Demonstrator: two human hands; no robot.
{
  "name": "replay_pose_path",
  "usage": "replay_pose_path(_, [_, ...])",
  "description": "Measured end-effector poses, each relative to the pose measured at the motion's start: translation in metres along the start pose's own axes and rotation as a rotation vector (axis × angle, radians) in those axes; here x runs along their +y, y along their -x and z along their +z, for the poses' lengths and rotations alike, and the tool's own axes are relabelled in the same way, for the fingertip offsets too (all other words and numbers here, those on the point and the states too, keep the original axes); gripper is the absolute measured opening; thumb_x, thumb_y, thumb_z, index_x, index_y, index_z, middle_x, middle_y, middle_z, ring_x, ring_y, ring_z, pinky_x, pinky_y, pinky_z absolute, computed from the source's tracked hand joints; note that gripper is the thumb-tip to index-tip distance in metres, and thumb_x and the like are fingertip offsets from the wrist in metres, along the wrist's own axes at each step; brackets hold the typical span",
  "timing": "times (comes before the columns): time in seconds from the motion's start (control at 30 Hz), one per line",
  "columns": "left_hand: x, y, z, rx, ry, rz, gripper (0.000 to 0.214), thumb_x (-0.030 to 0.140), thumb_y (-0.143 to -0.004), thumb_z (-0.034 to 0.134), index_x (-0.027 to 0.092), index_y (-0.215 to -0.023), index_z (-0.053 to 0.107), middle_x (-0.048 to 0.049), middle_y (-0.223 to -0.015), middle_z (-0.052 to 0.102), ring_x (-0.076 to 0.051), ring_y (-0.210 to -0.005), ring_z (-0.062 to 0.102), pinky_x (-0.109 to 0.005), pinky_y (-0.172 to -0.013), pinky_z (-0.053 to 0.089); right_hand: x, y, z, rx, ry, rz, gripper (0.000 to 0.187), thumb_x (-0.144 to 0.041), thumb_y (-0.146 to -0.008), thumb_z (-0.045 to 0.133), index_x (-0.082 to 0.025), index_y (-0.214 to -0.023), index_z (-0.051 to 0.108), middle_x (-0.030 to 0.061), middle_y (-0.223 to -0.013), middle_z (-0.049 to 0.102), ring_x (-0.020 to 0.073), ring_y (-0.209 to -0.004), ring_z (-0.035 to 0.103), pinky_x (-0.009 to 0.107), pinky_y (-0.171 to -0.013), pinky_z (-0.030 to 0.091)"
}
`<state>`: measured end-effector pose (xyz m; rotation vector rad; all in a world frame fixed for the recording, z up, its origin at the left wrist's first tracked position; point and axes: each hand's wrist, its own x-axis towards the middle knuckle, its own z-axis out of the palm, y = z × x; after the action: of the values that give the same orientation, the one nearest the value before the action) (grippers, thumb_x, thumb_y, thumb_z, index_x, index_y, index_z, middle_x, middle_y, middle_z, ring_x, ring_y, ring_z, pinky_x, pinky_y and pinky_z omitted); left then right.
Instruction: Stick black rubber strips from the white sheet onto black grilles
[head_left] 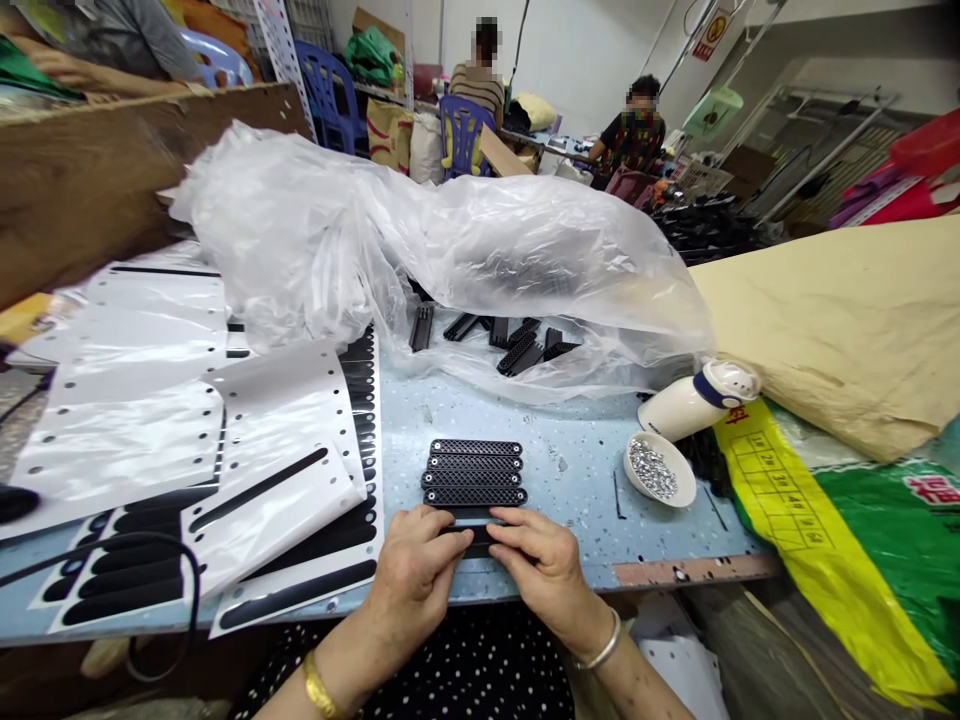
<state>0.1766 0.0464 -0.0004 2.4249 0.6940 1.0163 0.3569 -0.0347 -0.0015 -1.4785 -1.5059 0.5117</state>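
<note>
Near the front edge of the blue table, my left hand (415, 560) and my right hand (541, 560) grip a black plastic strip (480, 540) from its two ends. Fingers and thumbs are closed on it, and they cover its ends. Just beyond my fingertips lies a row of black perforated strips (474, 473), side by side, with a small silvery round piece at each end. To the right, a white bowl (686, 484) holds many small shiny metal pieces (652, 470). Loose black strips (517, 345) lie farther back at the mouth of a clear plastic bag.
White sheets (135, 390) with black adhesive-looking strips cover the left side, crossed by a black cable (150, 537). The large clear bag (540, 240) spans the back. A white bottle (682, 408) lies tilted beside a yellow-green sack (817, 540). Other people sit in the background.
</note>
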Motion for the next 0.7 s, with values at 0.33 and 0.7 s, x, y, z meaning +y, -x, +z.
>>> replay_pose_path(0.33, [0.001, 0.023, -0.066, 0.185, -0.066, 0.025, 0.022, 0.01, -0.085, 0.06, 0.019, -0.103, 0.069, -0.0094, -0.096, 0.074, -0.021, -0.083, 0.069, -0.032, -0.07, 0.057, -0.036, -0.002, -0.039, 0.19, 0.262, -0.177, 0.02, -0.011, -0.084, 0.062, -0.021, -0.097, 0.073, 0.0058, -0.075, 0.07, 0.0179, -0.058, 0.064, 0.029, -0.052, 0.054])
replay_pose_path(0.7, [-0.027, 0.127, -0.163, 0.46, -0.095, -0.724, 0.02, 0.039, -0.082, 0.065, 0.02, -0.078, 0.07, 0.0038, -0.052, 0.065, -0.011, -0.037, 0.057, -0.019, -0.036, 0.043, -0.11, -0.07, 0.148, -0.419, 0.396, -0.526, 0.032, -0.008, -0.074, 0.061, -0.016, -0.104, 0.066, 0.0148, -0.112, 0.067, 0.0336, -0.104, 0.058, 0.049, -0.087, 0.047])
